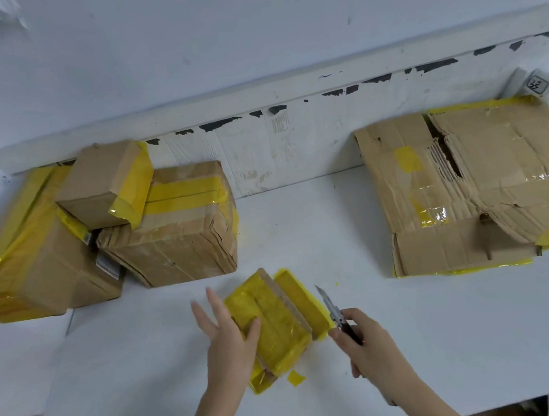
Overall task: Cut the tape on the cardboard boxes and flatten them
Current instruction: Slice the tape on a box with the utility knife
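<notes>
Sealed boxes, three, grouped at far left of the white table (pixel 146 354): one large box (pixel 37 261) banded in yellow tape, its left edge cut off by the frame; one small box (pixel 103 184) resting tilted on top of the other two; one medium box (pixel 181 227) with a yellow strip across its top, just beside the large one.

Small tape-wrapped box (pixel 274 322), one, near the table's front edge, centre, almost wholly covered in yellow tape, one flap raised along its right side.

Left hand (pixel 227 343), one: fingers straight and spread, thumb pressed on the box's top, palm against its left side.

Loose tape scrap (pixel 296 377), one, just beside the box's near corner.

Utility knife (pixel 335 314), one: blade extended, tip just beside the raised flap.

Right hand (pixel 370 343), one: fingers curled round the knife handle, which is mostly hidden.

Flattened cardboard (pixel 472 188), far right; how many sheets cannot be told; right edge cut off.
</notes>
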`<control>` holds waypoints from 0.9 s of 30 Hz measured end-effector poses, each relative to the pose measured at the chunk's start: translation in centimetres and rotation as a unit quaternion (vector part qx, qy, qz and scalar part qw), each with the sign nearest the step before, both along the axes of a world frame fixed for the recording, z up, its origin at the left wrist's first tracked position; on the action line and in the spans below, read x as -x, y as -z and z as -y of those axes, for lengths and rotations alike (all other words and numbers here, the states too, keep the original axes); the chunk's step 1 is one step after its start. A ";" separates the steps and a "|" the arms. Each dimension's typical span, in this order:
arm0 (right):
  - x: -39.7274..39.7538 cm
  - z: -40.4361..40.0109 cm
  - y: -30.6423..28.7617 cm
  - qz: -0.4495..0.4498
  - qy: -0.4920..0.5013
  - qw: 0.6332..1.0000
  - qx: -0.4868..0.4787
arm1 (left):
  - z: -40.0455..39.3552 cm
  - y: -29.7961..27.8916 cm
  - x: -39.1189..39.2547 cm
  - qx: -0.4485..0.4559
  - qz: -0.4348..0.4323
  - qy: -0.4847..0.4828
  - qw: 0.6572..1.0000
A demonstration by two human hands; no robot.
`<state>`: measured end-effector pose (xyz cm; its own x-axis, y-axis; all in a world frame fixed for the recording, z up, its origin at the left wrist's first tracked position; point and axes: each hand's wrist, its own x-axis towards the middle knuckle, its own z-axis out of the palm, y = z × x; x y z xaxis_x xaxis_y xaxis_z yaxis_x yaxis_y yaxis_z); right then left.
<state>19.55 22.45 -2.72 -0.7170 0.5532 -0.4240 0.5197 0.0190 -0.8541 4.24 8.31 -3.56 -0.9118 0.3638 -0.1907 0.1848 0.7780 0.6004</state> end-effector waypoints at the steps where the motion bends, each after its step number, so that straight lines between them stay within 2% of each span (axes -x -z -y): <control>1: 0.5 0.6 0.1 -0.004 -0.003 1.000 0.011 | 0.2 0.1 0.4 0.043 -0.069 0.037 0.996; 3: 1.5 1.5 0.2 -0.010 -0.003 0.999 0.039 | 0.4 0.1 1.5 0.113 -0.178 0.163 0.964; 5: 2.2 1.9 0.1 -0.014 -0.001 0.998 0.056 | 0.3 -0.1 2.3 0.125 -0.175 0.278 0.936; 6: 2.4 2.0 0.0 -0.016 0.000 0.998 0.058 | 0.2 -0.2 2.5 0.128 -0.152 0.303 0.932; 9: 3.2 1.8 -0.4 -0.035 0.006 0.998 0.057 | 0.1 -0.3 2.1 0.130 -0.113 0.253 0.952; 11: 4.1 1.1 -0.7 -0.054 0.017 0.997 0.059 | 0.1 -0.6 1.5 0.183 -0.098 0.191 0.959; 15: 5.8 -0.3 -1.0 -0.042 -0.012 0.998 0.050 | -0.3 -1.7 0.2 0.298 -0.193 0.145 0.923; 17: 6.1 -0.7 -0.9 -0.037 -0.025 0.998 0.048 | -0.7 -2.1 0.0 0.255 -0.264 0.145 0.919; 19: 5.9 -1.6 -0.9 -0.049 -0.014 0.998 0.039 | -0.9 -1.2 0.2 0.166 -0.315 0.170 0.919; 22: 5.0 -3.3 -0.7 -0.018 0.017 1.000 -0.009 | -1.0 -0.1 0.0 0.136 -0.248 0.231 0.931; 24: 4.3 -4.1 -0.3 0.034 0.001 0.997 -0.065 | -1.2 0.6 -0.3 0.127 -0.221 0.201 0.946; 27: 4.1 -4.8 -0.2 0.126 -0.069 0.971 -0.193 | -2.3 1.0 -1.0 0.134 -0.242 0.125 0.953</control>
